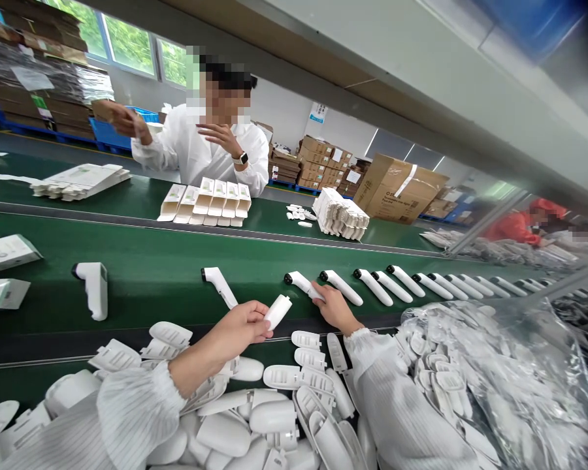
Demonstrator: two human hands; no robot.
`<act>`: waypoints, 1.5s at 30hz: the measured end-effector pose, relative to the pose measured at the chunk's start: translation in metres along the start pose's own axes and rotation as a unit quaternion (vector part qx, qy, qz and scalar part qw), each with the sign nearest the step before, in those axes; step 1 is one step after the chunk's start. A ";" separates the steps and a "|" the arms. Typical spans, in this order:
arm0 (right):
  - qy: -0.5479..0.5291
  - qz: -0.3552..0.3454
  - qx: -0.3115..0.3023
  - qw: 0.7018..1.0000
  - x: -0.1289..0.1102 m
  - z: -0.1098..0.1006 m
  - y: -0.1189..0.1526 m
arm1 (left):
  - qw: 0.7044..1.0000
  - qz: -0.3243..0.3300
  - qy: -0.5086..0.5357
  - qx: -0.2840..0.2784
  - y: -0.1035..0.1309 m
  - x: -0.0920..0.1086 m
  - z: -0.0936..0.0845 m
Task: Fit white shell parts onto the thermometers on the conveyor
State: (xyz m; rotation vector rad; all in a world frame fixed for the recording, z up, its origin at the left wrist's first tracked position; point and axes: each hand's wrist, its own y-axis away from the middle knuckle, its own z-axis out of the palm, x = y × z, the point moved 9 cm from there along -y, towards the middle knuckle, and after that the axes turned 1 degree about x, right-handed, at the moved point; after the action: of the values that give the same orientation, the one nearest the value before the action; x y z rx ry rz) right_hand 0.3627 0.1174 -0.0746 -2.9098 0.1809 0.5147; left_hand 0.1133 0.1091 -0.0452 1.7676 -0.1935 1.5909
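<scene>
Between the thumb and fingers of my left hand [242,326] is a white battery cover [278,312], held above the near edge of the green belt. My right hand [334,305] reaches to the belt, its fingers closed around the handle of a white infrared thermometer [300,282] with a black head. Another thermometer [219,286] lies just beyond my left hand, partly hidden by it. To the right, several more thermometers [372,287] lie in a slanted row. Below my hands spreads a heap of loose white covers [225,434].
A lone thermometer [95,290] lies on the belt [151,261] at left. Opposite, a person in white [200,143] stands behind small open boxes [218,199]. A clear plastic bag [519,378] of covers is at right. A shelf beam [372,72] crosses overhead.
</scene>
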 end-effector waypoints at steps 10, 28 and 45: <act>-0.335 0.022 0.094 0.937 -0.042 -0.040 0.021 | 0.993 0.106 0.032 0.036 -0.041 0.007 0.055; -0.066 -0.085 -0.108 0.988 -0.155 0.036 -0.017 | 0.695 0.397 -0.594 -0.084 0.009 -0.007 0.123; -0.525 -0.163 -0.224 0.805 -0.243 -0.002 0.036 | 0.992 0.079 0.096 0.040 0.102 -0.005 -0.080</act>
State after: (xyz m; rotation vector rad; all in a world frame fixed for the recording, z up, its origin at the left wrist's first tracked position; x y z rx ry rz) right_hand 0.1313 0.1030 0.0067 -2.4194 -0.6546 2.1679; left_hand -0.0089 0.0818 -0.0108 1.6807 -0.1839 1.8938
